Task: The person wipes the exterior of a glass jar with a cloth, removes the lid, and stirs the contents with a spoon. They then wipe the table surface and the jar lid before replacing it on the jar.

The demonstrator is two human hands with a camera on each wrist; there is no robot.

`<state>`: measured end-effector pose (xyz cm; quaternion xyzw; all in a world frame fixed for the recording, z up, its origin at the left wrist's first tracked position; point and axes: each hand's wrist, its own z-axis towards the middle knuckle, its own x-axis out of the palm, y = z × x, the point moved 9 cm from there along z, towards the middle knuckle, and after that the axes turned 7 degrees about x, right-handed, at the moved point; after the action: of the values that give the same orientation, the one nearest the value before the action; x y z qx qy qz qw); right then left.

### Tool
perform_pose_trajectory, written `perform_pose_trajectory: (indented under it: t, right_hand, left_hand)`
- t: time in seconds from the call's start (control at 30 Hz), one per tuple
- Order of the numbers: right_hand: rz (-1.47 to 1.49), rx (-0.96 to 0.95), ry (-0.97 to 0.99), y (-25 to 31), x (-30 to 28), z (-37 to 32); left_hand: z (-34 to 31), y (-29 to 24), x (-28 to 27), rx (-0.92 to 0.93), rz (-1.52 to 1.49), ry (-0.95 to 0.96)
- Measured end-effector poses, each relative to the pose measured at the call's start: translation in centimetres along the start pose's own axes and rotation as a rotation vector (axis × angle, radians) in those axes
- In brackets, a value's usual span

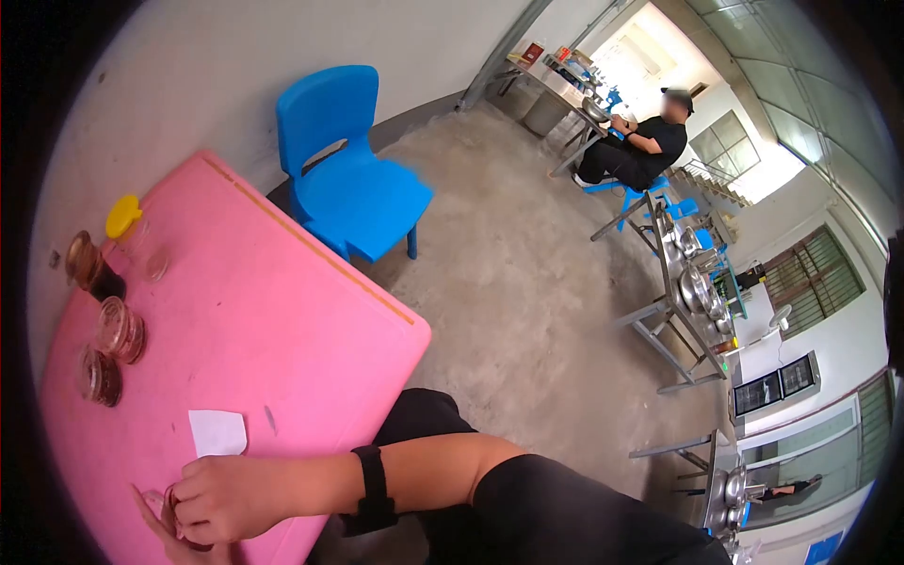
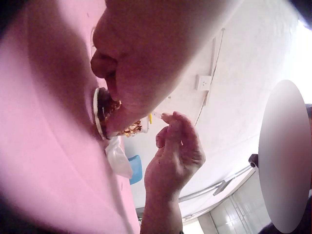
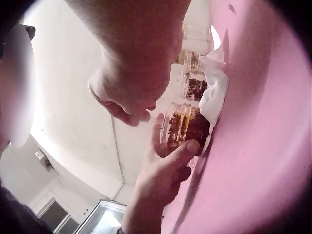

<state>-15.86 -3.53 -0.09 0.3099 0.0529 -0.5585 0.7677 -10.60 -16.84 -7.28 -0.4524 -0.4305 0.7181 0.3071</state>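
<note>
My left hand (image 3: 168, 170) grips a small clear jar (image 3: 181, 127) of dark, reddish-brown, oily food close over the pink table (image 1: 301, 348). The thumb lies along the jar's side in the right wrist view. My right hand (image 1: 226, 499) is beside the jar's open end, partly covering jar and left hand in the head view. Its fingers are curled with the tips together in the left wrist view; I cannot tell whether they pinch something. A folded white paper napkin (image 1: 218, 433) lies next to the hands.
Along the table's wall side stand a dark-filled bottle (image 1: 94, 268), two jars of dark food (image 1: 122, 330) and a clear container with a yellow lid (image 1: 123, 217). A blue chair (image 1: 353, 179) stands beyond the table. Another person (image 1: 654, 146) sits farther off near benches with metal bowls (image 1: 697, 287).
</note>
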Motion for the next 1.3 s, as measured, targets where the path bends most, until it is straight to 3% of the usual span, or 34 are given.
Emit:
perform_pose_trajectory:
  t: [0.17, 0.27, 0.33, 0.47, 0.57, 0.67, 0.87, 0.97, 1.07, 1.13, 1.23, 1.3]
  right_hand:
    - [0.025, 0.101, 0.089, 0.1, 0.2, 0.3]
    - [-0.1, 0.089, 0.136, 0.9, 0.4, 0.3]
    - [-0.07, 0.043, 0.067, 1.1, 0.0, 0.4]
    - [-0.052, 0.011, -0.014, 0.0, -0.1, -0.1]
    - [-0.07, 0.065, 0.052, 0.2, -0.1, 0.0]
    - [-0.083, 0.169, 0.15, 0.7, 0.6, -0.1]
    - [-0.015, 0.229, 0.053, -0.1, 0.5, 0.1]
    - [0.022, 0.174, 0.001, -0.6, 0.7, 0.0]
    - [-0.068, 0.172, -0.014, -0.7, 0.3, 0.3]
    - [0.017, 0.265, 0.053, -1.0, 0.2, 0.5]
    - [0.047, 0.399, 0.077, -1.4, 0.4, -0.1]
    - [0.071, 0.405, 0.067, -1.4, 0.5, -0.1]
  left_hand:
    - [-0.2, 0.9, -0.1, -0.053, -0.048, -0.056]
    - [0.3, 1.4, -0.6, 0.092, 0.039, -0.017]
    - [0.2, 2.2, -1.2, -0.029, 0.149, -0.045]
    - [0.1, 0.6, -0.2, -0.031, 0.047, 0.009]
    - [0.1, 0.9, -0.2, -0.04, -0.019, -0.052]
    - [0.5, 1.0, -0.3, 0.065, 0.013, -0.008]
    - [0.5, 0.6, -0.3, 0.132, 0.072, 0.03]
    - [0.5, 0.3, 0.0, 0.171, -0.057, 0.07]
    - [0.4, 1.0, -0.2, 0.079, 0.027, 0.001]
    - [0.3, 1.2, -0.1, 0.022, -0.086, -0.018]
    - [0.2, 0.6, -0.1, -0.05, -0.019, -0.044]
    - [0.3, 0.4, 0.0, -0.038, -0.042, -0.052]
